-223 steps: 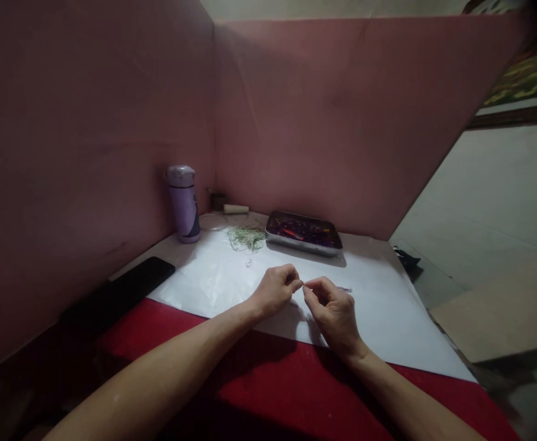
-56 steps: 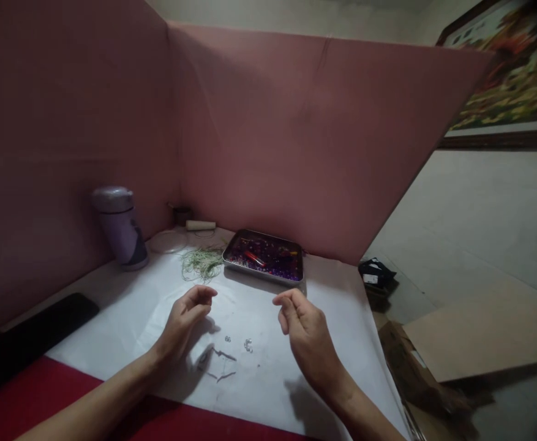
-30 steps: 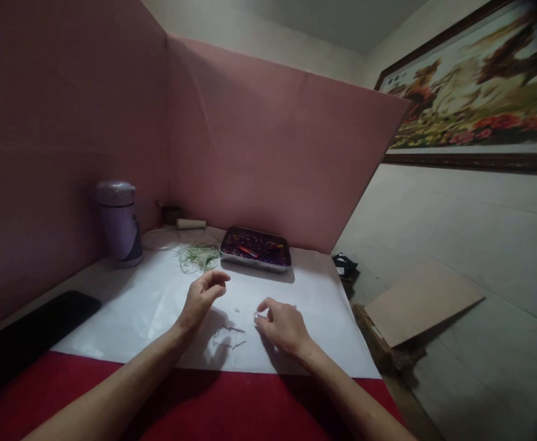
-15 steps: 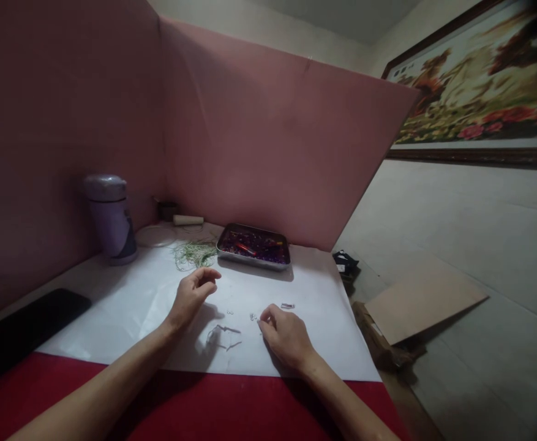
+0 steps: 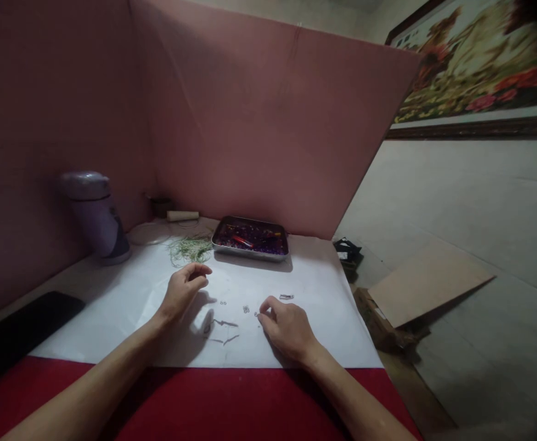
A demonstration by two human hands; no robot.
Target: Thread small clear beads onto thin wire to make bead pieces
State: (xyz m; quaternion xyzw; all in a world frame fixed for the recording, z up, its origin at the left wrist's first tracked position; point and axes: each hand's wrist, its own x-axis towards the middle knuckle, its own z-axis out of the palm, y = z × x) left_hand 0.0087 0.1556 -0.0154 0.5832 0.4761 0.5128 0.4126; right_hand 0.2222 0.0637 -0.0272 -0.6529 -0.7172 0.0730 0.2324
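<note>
My left hand (image 5: 185, 293) hovers over the white sheet, thumb and bent fingers apart, holding nothing. Its nearest things are a pair of tiny rings (image 5: 223, 303) and a thin grey cord-like piece (image 5: 225, 323) lying below. Lower right, my right hand (image 5: 287, 326) rests near the sheet with thumb and forefinger pinched at a small ring (image 5: 256, 314). Just left of those fingertips is a little cluster of rings (image 5: 246, 309). Beyond the knuckles lies a small metallic-looking strip (image 5: 286, 297). The exact grip on the ring is partly hidden.
At the back stands a metal tray (image 5: 250, 253) of purple beads with a red tool in it. Left of it are green threads (image 5: 190, 248), a pale roller (image 5: 182, 215) and a purple bottle (image 5: 98, 220). A black object (image 5: 33, 324) lies at the left edge.
One small ring now shows apart from the cluster, at my right fingertips. My left hand stays raised in much the same pose. The whole view has shifted slightly.
</note>
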